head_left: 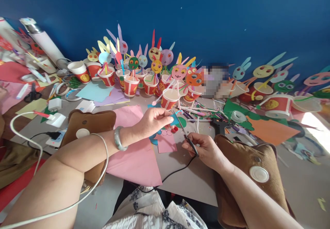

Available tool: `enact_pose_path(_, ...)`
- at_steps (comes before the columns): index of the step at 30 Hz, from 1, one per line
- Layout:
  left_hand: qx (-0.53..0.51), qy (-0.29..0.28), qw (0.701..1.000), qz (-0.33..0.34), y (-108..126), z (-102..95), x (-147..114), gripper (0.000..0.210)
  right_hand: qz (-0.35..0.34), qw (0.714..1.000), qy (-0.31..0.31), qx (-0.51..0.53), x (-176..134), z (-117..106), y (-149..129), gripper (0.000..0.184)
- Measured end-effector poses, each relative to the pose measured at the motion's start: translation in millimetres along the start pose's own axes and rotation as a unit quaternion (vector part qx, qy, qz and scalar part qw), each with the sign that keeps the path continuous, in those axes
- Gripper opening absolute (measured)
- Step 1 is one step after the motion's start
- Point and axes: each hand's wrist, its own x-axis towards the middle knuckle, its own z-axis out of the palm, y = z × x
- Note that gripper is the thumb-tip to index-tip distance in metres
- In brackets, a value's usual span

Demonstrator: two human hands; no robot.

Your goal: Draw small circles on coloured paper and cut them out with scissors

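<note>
Apparently, you're cutting blue paper [174, 121];
left fingers [168, 119] pinch it; right fingers [198, 138] grip scissors [189, 141]; the next snip likely wants steadiness.

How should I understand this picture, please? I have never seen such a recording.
There is no machine here. One head-worn camera looks forward and down at the wearer's own bare hands. The left hand holds a small piece of blue paper; the right hand holds scissors, with the blades at that paper. On the table lie a large pink sheet, brown pouches near both forearms, and scattered scraps. Behind stand paper cups, many with long-eared paper faces above them.
</note>
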Motion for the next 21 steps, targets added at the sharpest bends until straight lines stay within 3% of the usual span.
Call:
enact_pose_path(5, -0.021, -0.017, 0.999, -0.020, -3, 0.7, -1, 0.010, -0.031, 0.996, 0.080, -0.030, 0, -1, 3, 0.041)
enact_pose_path(11, -0.043, -0.079, 0.994, -0.066, -24, 10.2, 0, 0.016, -0.083, 0.978, 0.178, -0.064, -1, 1, 4, 0.034)
enact_pose_path(15, 0.002, -0.119, 0.992, -0.046, -33, 14.7, -3, 0.026, -0.099, 0.969, 0.202, -0.100, -2, 5, 7, 0.029)
enact_pose_path(21, 0.050, -0.133, 0.989, -0.031, -33, 18.7, -6, 0.027, -0.129, 0.964, 0.187, -0.140, -4, 9, 7, 0.013)
